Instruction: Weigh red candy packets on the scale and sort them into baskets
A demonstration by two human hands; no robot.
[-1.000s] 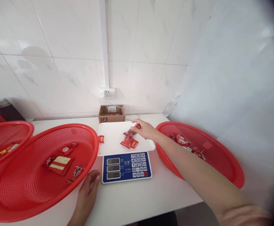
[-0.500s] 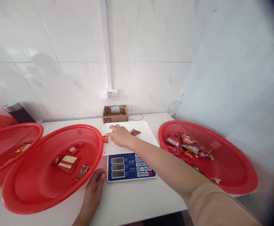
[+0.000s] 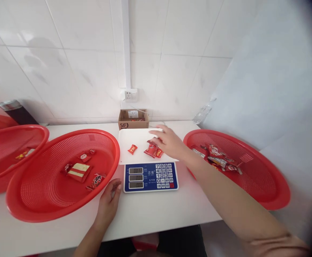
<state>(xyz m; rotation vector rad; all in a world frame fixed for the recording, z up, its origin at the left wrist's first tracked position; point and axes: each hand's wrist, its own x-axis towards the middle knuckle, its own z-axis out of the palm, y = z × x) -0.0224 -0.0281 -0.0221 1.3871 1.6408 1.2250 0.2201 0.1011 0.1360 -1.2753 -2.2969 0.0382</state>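
My right hand (image 3: 168,141) is over the right side of the white scale pan (image 3: 127,137), fingers stretched and apart. Beneath its fingertips lies a small pile of red wrapped snacks (image 3: 150,150); whether the fingers touch it I cannot tell. A single small red packet (image 3: 132,149) sits apart on the pan's left half. In front of the pan is the scale's blue keypad panel (image 3: 150,177) with three displays. My left hand (image 3: 110,198) rests on the table between the panel and a red basket (image 3: 38,210), loosely curled with thumb apart, holding nothing visible.
To the right stands another red basket (image 3: 276,200) with several wrapped snacks. A third red basket (image 3: 41,137) is at far left, near a dark flask (image 3: 20,112). Behind the scale are a cardboard box (image 3: 137,125) and a wall socket (image 3: 129,95). A clear bottle (image 3: 202,114) leans back right.
My right hand has moved from the pan's left side to its right side, uncovering the snacks there. The view has tilted down a little. My left hand stays beside the scale.
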